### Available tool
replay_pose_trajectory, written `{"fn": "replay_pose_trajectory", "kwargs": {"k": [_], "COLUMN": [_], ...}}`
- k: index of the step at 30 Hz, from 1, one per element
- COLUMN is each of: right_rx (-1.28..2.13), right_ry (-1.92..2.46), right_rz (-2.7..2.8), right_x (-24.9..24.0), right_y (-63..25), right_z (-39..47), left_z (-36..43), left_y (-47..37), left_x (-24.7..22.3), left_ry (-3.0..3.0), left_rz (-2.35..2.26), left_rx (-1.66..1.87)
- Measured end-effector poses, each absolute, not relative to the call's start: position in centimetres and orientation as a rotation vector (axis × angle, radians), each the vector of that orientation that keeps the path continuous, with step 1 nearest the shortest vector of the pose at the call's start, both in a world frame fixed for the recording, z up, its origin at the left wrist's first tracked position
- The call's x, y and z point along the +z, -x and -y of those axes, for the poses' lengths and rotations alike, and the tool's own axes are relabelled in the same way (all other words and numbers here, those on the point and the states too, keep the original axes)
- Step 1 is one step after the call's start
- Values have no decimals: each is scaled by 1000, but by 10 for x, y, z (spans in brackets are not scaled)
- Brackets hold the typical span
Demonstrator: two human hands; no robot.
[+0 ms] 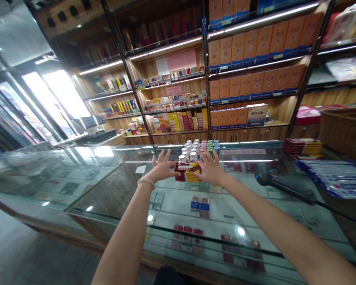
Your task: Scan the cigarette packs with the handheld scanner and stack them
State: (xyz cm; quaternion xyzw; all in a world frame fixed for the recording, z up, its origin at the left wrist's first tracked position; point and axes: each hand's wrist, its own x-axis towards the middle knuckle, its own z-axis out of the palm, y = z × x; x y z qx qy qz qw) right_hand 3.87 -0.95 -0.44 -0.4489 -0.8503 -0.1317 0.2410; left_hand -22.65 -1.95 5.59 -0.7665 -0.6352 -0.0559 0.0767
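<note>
Both left hand and right hand, grip spread, flank stacked packs, lettering blurred, right edge partly covered.

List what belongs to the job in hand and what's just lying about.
In the job:
red and yellow packs, between left hand and right hand
perhaps the capped bottles behind

Lying about:
black handheld device
blue and white packets
wicker basket
white paper slip
</note>
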Motion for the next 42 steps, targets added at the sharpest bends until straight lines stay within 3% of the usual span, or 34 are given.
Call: {"fn": "replay_pose_trajectory", "kwargs": {"k": [9,18,42], "right_rx": [-375,-432,-466], "right_ry": [1205,1150,1120], "right_rz": [2182,1978,2039], "right_x": [-19,-37,-37], "right_y": [-36,-42,-40], "right_z": [11,26,24], "left_z": [27,48,50], "left_y": [223,212,216], "left_x": [38,12,3], "left_ry": [2264,1925,1871], "left_rz": [1952,1775,1757], "left_rx": [-246,-739,-716]}}
